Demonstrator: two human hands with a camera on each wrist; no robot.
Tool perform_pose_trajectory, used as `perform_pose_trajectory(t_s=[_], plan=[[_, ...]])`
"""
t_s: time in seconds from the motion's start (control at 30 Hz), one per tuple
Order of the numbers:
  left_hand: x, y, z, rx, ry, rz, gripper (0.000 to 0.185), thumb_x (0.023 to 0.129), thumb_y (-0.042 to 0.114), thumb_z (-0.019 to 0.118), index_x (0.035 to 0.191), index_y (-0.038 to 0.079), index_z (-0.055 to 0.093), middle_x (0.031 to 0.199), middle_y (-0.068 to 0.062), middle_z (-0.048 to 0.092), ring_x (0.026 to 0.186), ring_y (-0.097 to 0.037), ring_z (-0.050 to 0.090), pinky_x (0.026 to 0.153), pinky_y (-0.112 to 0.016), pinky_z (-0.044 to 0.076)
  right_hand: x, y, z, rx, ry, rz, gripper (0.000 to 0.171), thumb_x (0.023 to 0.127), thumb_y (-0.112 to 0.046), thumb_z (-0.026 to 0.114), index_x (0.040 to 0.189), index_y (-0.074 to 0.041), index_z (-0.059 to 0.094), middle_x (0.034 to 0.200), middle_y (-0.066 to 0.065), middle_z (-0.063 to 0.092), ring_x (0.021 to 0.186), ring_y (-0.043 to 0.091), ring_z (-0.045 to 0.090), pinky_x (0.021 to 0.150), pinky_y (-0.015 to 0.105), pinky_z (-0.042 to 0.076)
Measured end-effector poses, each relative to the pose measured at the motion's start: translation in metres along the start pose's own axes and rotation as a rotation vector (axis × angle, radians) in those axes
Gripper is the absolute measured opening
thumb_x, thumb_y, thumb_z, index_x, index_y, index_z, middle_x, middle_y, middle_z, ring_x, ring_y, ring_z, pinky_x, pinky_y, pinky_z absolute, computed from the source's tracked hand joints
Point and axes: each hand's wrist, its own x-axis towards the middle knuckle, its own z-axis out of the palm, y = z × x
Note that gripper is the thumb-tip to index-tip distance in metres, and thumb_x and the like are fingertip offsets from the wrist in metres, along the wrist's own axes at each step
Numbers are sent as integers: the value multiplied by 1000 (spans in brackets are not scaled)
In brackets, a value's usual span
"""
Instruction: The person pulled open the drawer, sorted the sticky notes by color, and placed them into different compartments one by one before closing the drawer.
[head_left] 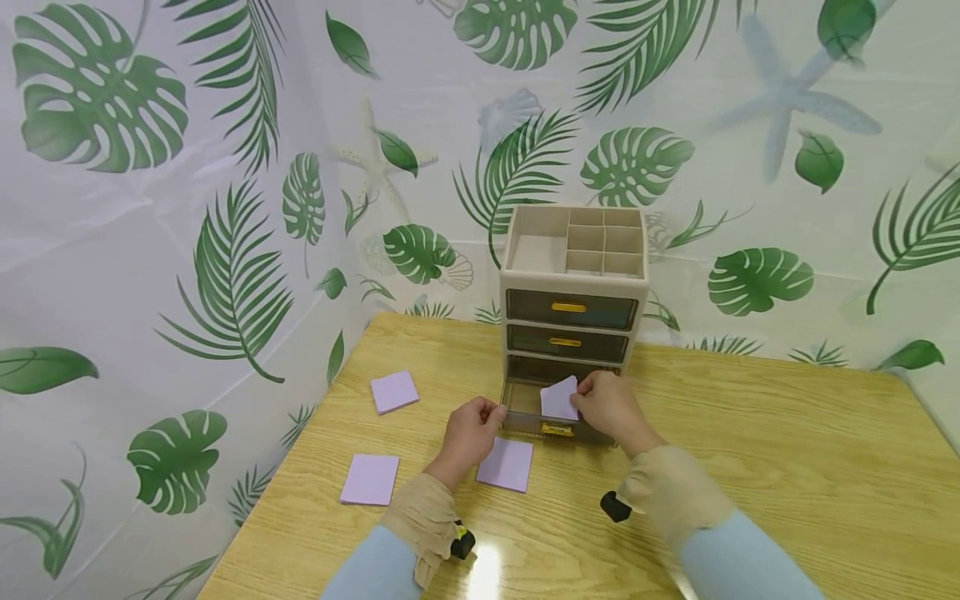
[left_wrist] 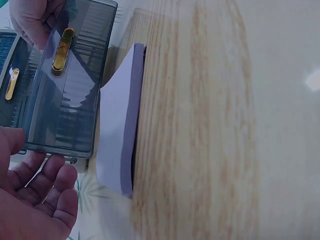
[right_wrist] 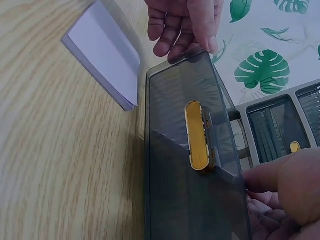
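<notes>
Nearest the person, a purple pad (head_left: 506, 464) lay flat on the wooden table (head_left: 750, 467) just in front of the pulled-out bottom drawer (head_left: 525, 421), and two more purple pads (head_left: 371, 479) lay well apart to the drawer's left. The left hand (head_left: 468, 433) touched the drawer's front left corner with its fingertips, fingers lightly curled over the rim rather than wrapped round it. The right hand (head_left: 611, 406) pinched a purple note pad (head_left: 559, 399) directly above the drawer's open cavity, tilted with one corner up, so the drawer lay straight below that hand, its long axis running left to right across the organizer (head_left: 573, 283). The right hand was the nearer to the cavity. Behind the drawer, the organizer's two upper drawers sat closed beneath its divided top tray.
</notes>
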Motion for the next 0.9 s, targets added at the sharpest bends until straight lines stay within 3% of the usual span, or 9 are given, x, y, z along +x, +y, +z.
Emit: perform_pose_trajectory(t_s=[0.4, 0.63, 0.9], plan=[[1, -2, 2, 2, 11, 0, 22, 98, 28, 58, 90, 8, 64, 75, 2, 56, 65, -11, 50, 58, -27, 43, 10, -5, 10, -57, -37, 24, 12, 80, -17, 70, 77, -5, 71, 79, 7, 69, 74, 26, 61, 71, 41, 50], [1, 0, 1, -1, 15, 1, 22, 98, 27, 58, 89, 8, 64, 74, 3, 56, 66, -11, 50, 58, -26, 43, 14, -10, 16, -42, -101, 43, 13, 81, -16, 70, 80, -3, 71, 82, 7, 68, 74, 23, 60, 70, 39, 51], [0, 2, 0, 0, 15, 3, 21, 98, 25, 58, 89, 7, 63, 75, 2, 56, 67, -11, 49, 59, -26, 43, 18, -18, 24, -73, -136, 63, 12, 81, -18, 69, 74, -8, 68, 71, 1, 60, 65, 18, 52, 60, 34, 45]])
